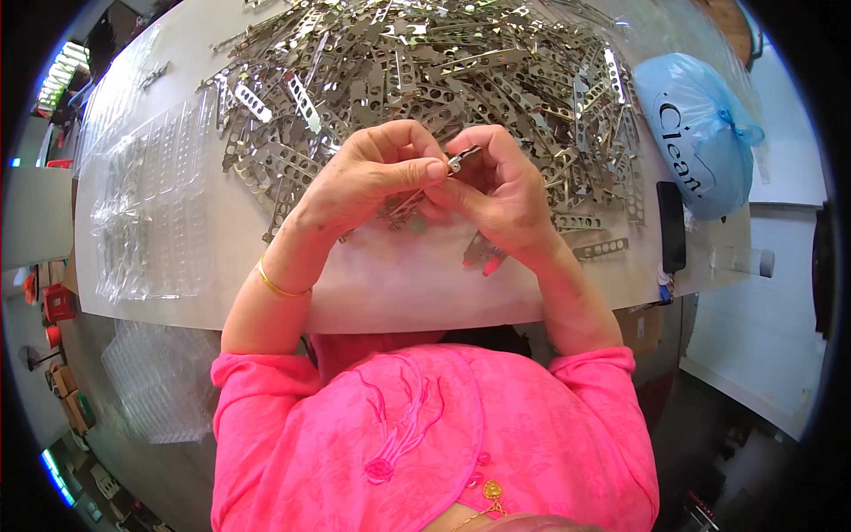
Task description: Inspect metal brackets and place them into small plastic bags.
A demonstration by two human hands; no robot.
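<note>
My left hand (368,177) and my right hand (505,191) meet in front of the pile, above the near part of the pale table (417,297). Between their fingertips they pinch a small metal piece (456,166) with a round, shiny spot. Its other end is hidden by my fingers, so I cannot tell its full shape. Just beyond lies a wide heap of flat metal strips (425,75) punched with round holes. Close to my right wrist, a small item with reddish ends (486,259) rests on the table.
Clear plastic blister trays (155,208) are stacked on the left, with more clear plastic (160,381) below the table edge. At the right sit a tied blue plastic bag (700,137) and a black phone (671,226). A few strips (601,249) lie loose near the right.
</note>
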